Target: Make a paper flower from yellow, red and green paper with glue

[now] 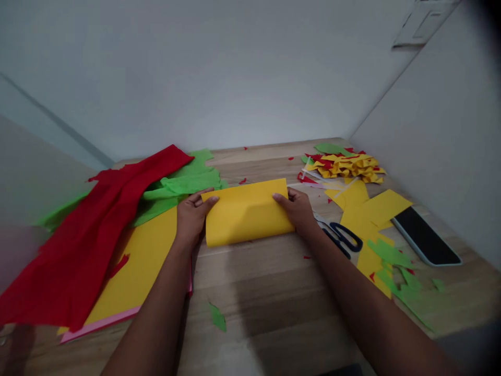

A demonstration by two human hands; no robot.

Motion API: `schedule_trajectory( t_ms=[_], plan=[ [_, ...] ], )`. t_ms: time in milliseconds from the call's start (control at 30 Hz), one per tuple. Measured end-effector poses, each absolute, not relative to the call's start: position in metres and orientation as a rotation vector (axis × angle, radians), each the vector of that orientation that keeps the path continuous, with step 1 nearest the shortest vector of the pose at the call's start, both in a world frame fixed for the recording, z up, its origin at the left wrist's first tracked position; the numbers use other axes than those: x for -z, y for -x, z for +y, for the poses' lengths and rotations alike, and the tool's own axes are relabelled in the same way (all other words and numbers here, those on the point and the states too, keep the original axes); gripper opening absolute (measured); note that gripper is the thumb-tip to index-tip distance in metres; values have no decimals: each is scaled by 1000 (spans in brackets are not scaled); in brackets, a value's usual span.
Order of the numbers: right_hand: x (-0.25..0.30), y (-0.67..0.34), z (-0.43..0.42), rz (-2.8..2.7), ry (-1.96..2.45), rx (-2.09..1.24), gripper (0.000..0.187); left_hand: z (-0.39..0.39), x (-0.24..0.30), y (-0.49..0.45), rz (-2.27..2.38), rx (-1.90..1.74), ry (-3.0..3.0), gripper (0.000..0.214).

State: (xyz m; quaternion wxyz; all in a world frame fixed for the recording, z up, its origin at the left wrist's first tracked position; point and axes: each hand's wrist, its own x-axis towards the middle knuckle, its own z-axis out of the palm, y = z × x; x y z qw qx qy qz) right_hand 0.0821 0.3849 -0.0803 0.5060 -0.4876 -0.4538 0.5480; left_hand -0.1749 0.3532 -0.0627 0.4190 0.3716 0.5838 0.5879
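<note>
A sheet of yellow paper (246, 214), curved or folded along its lower edge, is held up between both hands in the middle of the view. My left hand (192, 214) grips its left edge, thumb in front and fingers behind. My right hand (298, 210) pinches the right edge the same way. Just beyond my right hand, partly covered by the wrist, lie scissors (344, 237) with dark handles. Beside my left hand is a large yellow sheet (135, 266) on top of pink sheets (102, 322).
Red crepe paper (94, 235) and green crepe paper (183, 184) drape across the left side. At the back right sits a pile of folded yellow and red strips (348, 166). Yellow offcuts (356, 209), green scraps (391, 254) and a phone (426, 237) lie on the right. Walls border the wooden table (242, 308).
</note>
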Motion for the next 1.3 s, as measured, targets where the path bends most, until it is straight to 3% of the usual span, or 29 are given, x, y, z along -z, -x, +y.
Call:
schedule_trajectory(
  t_ms=[633,933,1300],
  plan=[
    [77,-83,385,-1083,1175,-1346,35,356,60,172,1427,-1445,-856,58],
    [82,-83,386,-1125,1165,-1316,37,355,62,174,1385,-1395,-840,69],
    [85,-82,389,-1211,1248,-1260,36,357,64,174,1414,-1373,-842,57]
  ],
)
